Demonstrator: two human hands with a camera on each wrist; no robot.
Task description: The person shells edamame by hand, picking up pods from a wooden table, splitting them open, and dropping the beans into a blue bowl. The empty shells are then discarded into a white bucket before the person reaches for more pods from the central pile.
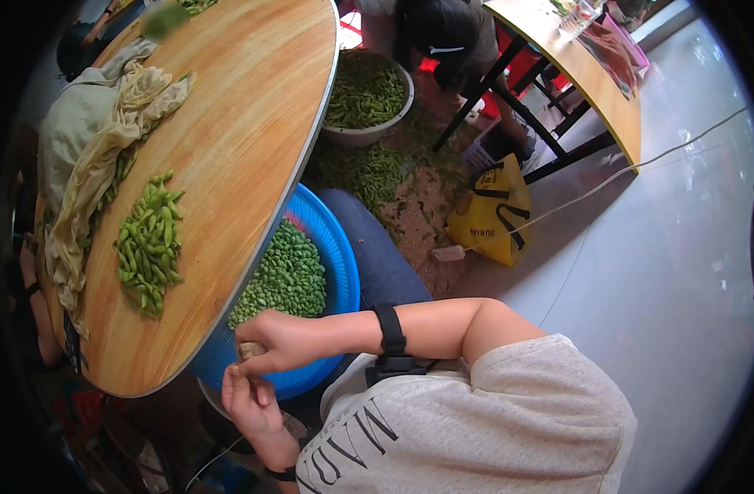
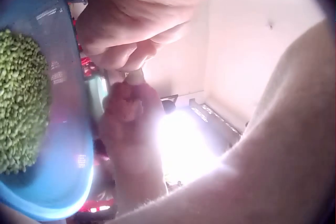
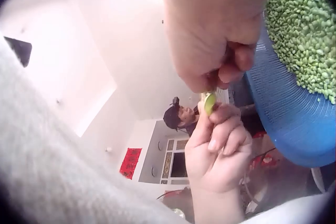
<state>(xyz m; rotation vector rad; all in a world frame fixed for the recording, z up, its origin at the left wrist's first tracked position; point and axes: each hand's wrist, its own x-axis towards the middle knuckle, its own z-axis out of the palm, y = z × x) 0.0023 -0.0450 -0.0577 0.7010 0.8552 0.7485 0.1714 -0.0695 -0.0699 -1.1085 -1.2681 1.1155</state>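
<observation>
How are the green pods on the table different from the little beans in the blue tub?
The pods are long and pointed; the beans are small and roundish. The pods lie on the wooden table; the beans sit in the blue tub. Both are green.

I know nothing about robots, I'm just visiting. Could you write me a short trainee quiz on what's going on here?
1. True or false: the loose shelled green beans lie in the rounded blue plastic basin.
2. Choose one. The pile of whole green pods near the crumpled cream cloth rests on:
A) a yellow printed bag
B) the light wooden tabletop with a metal-coloured edge
C) the person's lap
3. Short answer: what do the bare left hand and bare right hand hold between them?

Key: 1. True. 2. B. 3. A small green bean or pod.
</observation>
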